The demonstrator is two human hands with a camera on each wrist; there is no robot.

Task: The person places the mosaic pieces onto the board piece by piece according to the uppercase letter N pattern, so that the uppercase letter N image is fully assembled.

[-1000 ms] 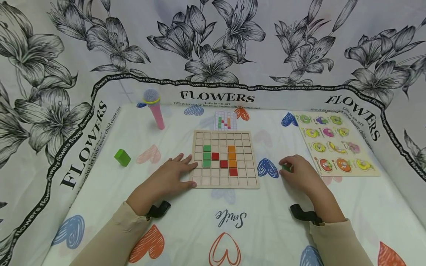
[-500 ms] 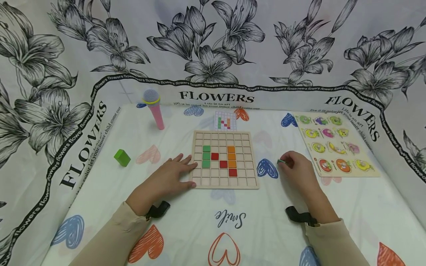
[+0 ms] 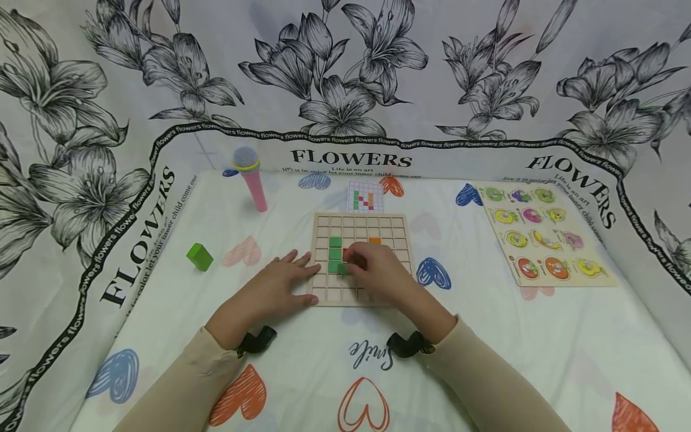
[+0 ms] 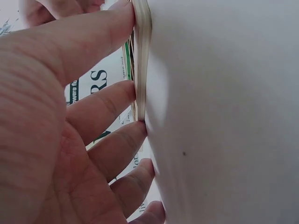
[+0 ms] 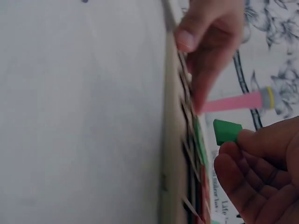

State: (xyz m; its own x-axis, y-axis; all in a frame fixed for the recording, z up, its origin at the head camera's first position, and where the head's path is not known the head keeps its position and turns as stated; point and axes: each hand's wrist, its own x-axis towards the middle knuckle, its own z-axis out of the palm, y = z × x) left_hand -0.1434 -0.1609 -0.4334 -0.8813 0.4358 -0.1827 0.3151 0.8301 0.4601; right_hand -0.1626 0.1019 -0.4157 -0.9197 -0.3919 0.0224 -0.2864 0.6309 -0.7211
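Note:
A wooden grid board [image 3: 320, 294] lies flat on the table, green square tiles [image 3: 335, 242] in a column at its left. My left hand [image 3: 270, 285] is spread at the board's left side; its thumb and fingertips touch the board's edge [image 4: 142, 65] in the left wrist view. Thumb and forefinger of my right hand [image 3: 380, 270] pinch a small green tile [image 5: 227, 132], held close over the board beside the green column. One orange tile [image 3: 375, 240] shows past that hand, which hides most of the red and other orange tiles.
Behind the board lies a pattern card [image 3: 366, 197] with coloured squares. A pink toy microphone [image 3: 256, 187] stands at the back left, a green block [image 3: 200, 257] nearer on the left. A fruit-picture board [image 3: 545, 231] lies at the right. Printed cloth covers table and wall.
My right hand has moved left from beside the blue heart print to over the board, carrying the green tile. My left hand stays at the board's edge.

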